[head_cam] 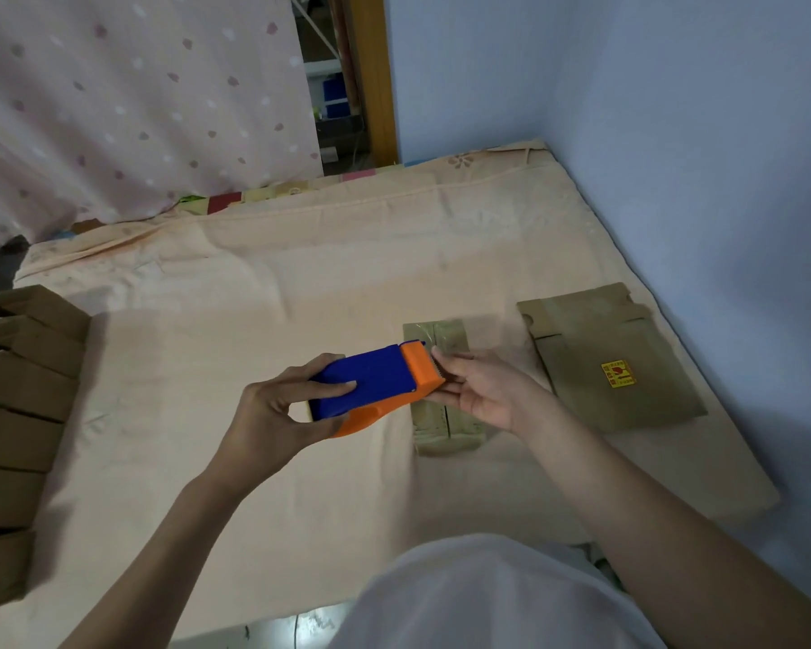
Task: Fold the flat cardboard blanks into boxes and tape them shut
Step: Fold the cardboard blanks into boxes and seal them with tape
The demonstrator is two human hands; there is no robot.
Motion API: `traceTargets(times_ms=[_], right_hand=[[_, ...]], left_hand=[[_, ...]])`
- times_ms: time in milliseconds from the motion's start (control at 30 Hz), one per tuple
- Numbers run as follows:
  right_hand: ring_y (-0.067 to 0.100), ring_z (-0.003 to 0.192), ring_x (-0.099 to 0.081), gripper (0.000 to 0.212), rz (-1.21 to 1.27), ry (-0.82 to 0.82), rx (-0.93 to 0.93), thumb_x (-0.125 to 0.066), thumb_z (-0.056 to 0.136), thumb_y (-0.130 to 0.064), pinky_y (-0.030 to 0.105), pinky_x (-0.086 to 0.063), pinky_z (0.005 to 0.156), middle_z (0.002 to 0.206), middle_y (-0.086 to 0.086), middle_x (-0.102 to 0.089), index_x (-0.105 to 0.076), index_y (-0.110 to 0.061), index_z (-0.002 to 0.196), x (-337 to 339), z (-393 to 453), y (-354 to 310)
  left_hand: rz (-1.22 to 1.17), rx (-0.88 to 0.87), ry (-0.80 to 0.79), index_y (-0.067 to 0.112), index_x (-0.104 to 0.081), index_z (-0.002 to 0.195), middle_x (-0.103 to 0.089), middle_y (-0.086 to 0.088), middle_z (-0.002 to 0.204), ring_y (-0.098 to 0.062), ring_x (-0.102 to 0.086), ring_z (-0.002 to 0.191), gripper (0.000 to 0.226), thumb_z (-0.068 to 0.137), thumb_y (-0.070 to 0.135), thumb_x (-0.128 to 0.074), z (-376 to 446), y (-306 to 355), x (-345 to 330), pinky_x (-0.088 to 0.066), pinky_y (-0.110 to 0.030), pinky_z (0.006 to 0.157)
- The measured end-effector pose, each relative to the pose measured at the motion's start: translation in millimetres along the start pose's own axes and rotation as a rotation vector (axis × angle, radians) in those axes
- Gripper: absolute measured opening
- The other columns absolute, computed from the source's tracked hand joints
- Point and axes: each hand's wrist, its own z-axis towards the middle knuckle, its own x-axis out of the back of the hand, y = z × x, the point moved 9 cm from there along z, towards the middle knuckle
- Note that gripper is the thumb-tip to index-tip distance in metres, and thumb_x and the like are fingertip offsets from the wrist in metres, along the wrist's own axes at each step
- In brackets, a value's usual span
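Cardboard box, folded and glossy with tape, lies on the peach sheet of the bed, directly under both hands. Above it the left hand holds a blue-and-orange tape dispenser, its grip curled round the blue body. The right hand is at the dispenser's orange toothed end, fingers nearly straight and touching it. Just right of the box lies a stack of flat blanks bearing a yellow label. Finished boxes line the bed's left edge.
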Motion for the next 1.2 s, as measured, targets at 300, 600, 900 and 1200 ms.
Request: traceTargets(times_ms=[300, 600, 900, 1200], right_hand=[[0.028, 0.086, -0.072, 0.020, -0.230, 0.130, -0.033, -0.056, 0.096, 0.008, 0.030, -0.063, 0.065, 0.109, 0.026, -0.070, -0.062, 0.007, 0.116, 20, -7, 22], [0.025, 0.078, -0.075, 0.024, -0.409, 0.347, -0.019, -0.061, 0.088, 0.017, 0.034, -0.063, 0.066, 0.092, 0.018, -0.073, -0.066, 0.005, 0.108, 58, -13, 49], [0.030, 0.078, -0.076, 0.015, -0.363, 0.398, -0.024, -0.065, 0.089, 0.013, 0.038, -0.064, 0.068, 0.092, 0.025, -0.073, -0.066, 0.008, 0.102, 79, -34, 51], [0.034, 0.072, -0.075, 0.009, -0.435, 0.484, 0.031, -0.064, 0.085, 0.018, 0.042, -0.064, 0.066, 0.090, 0.027, -0.071, -0.067, 0.010, 0.087, 103, -34, 37]], left_hand=[[0.033, -0.016, -0.095, 0.019, -0.077, 0.107, -0.064, 0.012, 0.131, -0.012, -0.060, 0.122, 0.045, 0.070, -0.005, -0.084, -9, 3, -14, -0.052, -0.020, 0.094], [0.059, 0.047, -0.187, 0.026, -0.080, 0.100, -0.065, 0.017, 0.127, -0.007, -0.062, 0.117, 0.047, 0.065, -0.005, -0.087, -28, -10, -36, -0.055, -0.022, 0.088], [0.271, -0.064, -0.171, 0.036, -0.078, 0.095, -0.062, 0.028, 0.127, 0.001, -0.060, 0.088, 0.050, 0.059, 0.004, -0.093, -39, -2, -46, -0.043, -0.044, 0.085], [0.075, -0.023, -0.235, 0.021, -0.079, 0.096, -0.067, 0.009, 0.125, -0.020, -0.068, 0.106, 0.043, 0.064, -0.006, -0.088, -40, -11, -49, -0.058, -0.041, 0.084]])
